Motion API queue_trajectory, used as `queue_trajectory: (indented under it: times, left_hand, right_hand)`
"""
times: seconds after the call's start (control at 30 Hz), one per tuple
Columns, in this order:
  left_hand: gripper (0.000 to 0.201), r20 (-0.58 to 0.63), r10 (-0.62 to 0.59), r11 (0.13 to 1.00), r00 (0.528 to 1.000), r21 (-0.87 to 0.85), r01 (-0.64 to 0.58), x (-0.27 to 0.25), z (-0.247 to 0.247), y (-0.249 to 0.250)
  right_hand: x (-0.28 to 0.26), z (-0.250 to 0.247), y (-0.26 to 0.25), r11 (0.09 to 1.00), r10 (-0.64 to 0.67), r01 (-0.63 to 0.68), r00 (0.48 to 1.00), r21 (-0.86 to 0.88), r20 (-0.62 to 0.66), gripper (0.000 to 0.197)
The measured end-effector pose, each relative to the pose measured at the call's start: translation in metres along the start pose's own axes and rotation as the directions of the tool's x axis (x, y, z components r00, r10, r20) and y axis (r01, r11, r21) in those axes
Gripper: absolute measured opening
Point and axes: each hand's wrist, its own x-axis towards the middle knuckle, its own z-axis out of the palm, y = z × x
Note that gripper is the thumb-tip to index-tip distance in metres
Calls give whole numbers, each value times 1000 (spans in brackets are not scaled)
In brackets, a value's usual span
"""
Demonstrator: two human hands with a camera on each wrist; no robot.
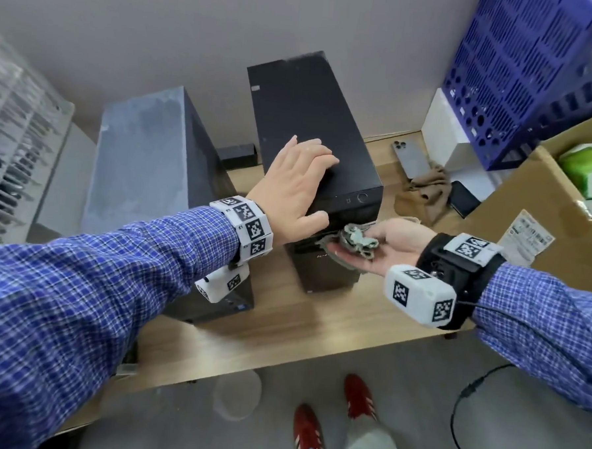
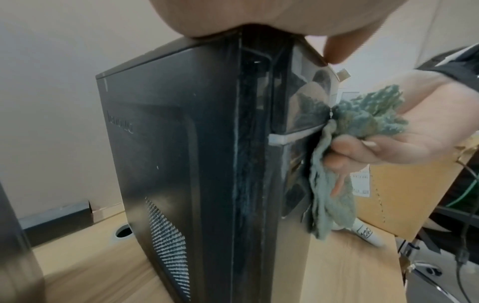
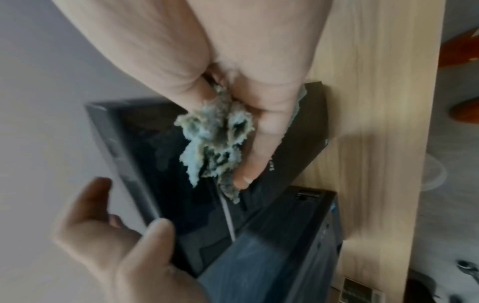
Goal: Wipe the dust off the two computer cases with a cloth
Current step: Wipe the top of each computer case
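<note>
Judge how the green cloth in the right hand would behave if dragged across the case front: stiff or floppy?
Probably floppy: the cloth hangs limp below the right hand. Likely light, since a loose grip bunches it. Its fuzzy pile should drag rather than slide on the black case.

Two computer cases stand upright on the tabletop (image 1: 333, 332). Taking the right case (image 1: 313, 129) as landmark: the left case (image 1: 143, 161) stands just beside it on its left; a phone (image 1: 409, 158), a crumpled rag (image 1: 426, 193) and a cardboard box (image 1: 535, 216) lie to its right. A left hand (image 1: 296, 186) rests on its top; a cloth (image 1: 353, 242), in the right hand (image 1: 386, 246), touches its front.
</note>
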Motion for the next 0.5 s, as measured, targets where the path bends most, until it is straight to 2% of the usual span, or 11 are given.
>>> queue_trajectory:
  times: [0.1, 0.23, 0.33, 0.43, 0.47, 0.5]
  left_hand:
    - [78, -20, -4, 1000, 1000, 24, 5, 1, 1, 3]
    - [80, -31, -33, 999, 999, 13, 33, 2, 1, 4]
    - [81, -7, -43, 999, 999, 13, 43, 2, 0, 2]
    - [82, 8, -46, 999, 999, 20, 46, 3, 1, 1]
    - [82, 8, -48, 999, 999, 22, 48, 3, 2, 2]
    - [82, 6, -50, 999, 999, 21, 50, 3, 2, 1]
  right_hand:
    - [26, 11, 26, 998, 34, -35, 999, -54, -18, 26]
    - [56, 23, 53, 958, 101, -115, 993, -262, -67, 25]
    - [75, 22, 61, 938, 113, -154, 983, -311, -145, 23]
    - [85, -13, 48, 901, 38, -137, 970, -412, -240, 24]
    - [83, -28, 40, 853, -31, -126, 956, -507, -291, 21]
    - [87, -47, 31, 748, -133, -127, 933, -651, -335, 18]
